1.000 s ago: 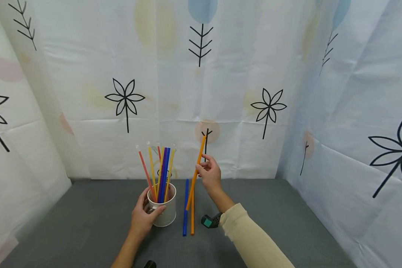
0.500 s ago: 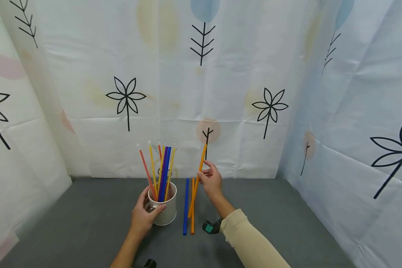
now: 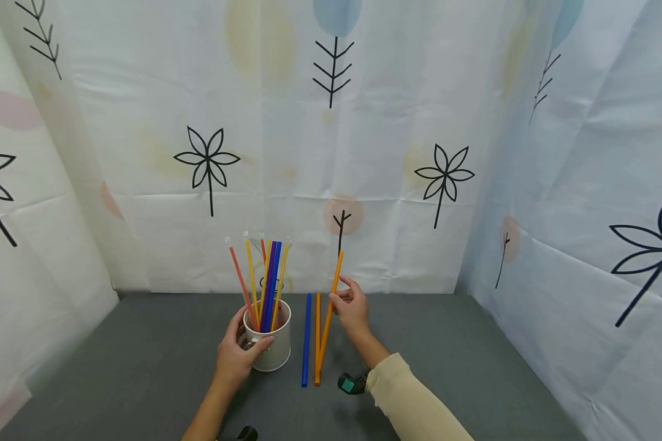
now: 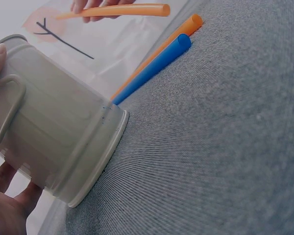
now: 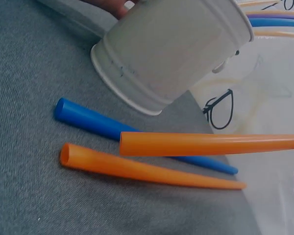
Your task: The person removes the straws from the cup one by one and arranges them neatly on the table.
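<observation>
My left hand (image 3: 235, 356) grips a white mug (image 3: 276, 352) around its side near the handle. The mug stands on the table and holds several straws (image 3: 270, 288) in red, yellow, purple and blue, some with clear wrap at their tops. Between thumb and fingers, my right hand (image 3: 355, 311) pinches an orange straw (image 3: 326, 331) that leans upright. Its lower end appears raised off the cloth in the right wrist view. Right of the mug a blue straw (image 3: 306, 340) and a second orange straw (image 5: 117, 165) lie side by side on the table.
Grey cloth covers the table (image 3: 143, 367). White patterned curtains (image 3: 375, 153) close off the back and both sides. A black device with a teal patch (image 3: 353, 384) sits at my right wrist, and part of another dark device (image 3: 247, 433) shows at the bottom.
My right hand has come down and slightly right with the orange straw. That straw crossed over the lying straws before and now leans at their right. My left hand stays on the mug.
</observation>
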`<state>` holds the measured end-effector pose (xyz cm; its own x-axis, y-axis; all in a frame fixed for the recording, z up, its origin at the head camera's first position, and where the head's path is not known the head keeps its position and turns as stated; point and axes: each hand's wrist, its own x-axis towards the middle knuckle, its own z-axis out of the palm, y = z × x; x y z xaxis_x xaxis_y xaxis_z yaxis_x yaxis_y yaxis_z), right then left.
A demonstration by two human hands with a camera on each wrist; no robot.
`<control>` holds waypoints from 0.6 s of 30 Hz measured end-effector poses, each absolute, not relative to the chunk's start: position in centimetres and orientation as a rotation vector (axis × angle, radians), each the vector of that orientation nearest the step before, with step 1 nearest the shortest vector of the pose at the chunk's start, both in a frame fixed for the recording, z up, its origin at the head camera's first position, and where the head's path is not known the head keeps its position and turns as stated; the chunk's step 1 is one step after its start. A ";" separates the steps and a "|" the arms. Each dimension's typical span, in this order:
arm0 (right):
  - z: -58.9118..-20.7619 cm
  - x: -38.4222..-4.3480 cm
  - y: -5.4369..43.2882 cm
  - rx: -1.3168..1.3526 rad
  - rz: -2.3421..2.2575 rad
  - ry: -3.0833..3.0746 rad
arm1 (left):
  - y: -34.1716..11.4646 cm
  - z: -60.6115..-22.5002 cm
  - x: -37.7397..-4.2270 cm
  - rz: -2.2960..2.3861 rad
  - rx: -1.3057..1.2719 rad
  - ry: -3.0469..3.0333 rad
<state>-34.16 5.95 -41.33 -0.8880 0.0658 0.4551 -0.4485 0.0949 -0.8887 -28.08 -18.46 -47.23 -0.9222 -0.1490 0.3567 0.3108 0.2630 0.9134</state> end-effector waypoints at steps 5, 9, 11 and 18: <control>-43.7 -35.9 6.3 0.341 1.825 -2.017 | -18.5 -47.3 -28.0 -1.672 -0.148 -2.155; -44.6 -36.1 6.5 0.322 1.797 -2.044 | -18.5 -47.3 -28.0 -1.674 -0.154 -2.155; -44.8 -36.1 6.6 0.321 1.776 -2.062 | -18.5 -47.2 -27.9 -1.682 -0.160 -2.155; -45.3 -36.4 6.9 0.293 1.746 -2.107 | -18.5 -47.3 -28.0 -1.680 -0.165 -2.152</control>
<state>-36.38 6.88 -45.34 -0.9035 0.0838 0.4204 -0.3975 0.2031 -0.8948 -27.97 -18.47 -47.27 -0.9114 -0.1524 0.3824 0.3340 0.2692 0.9033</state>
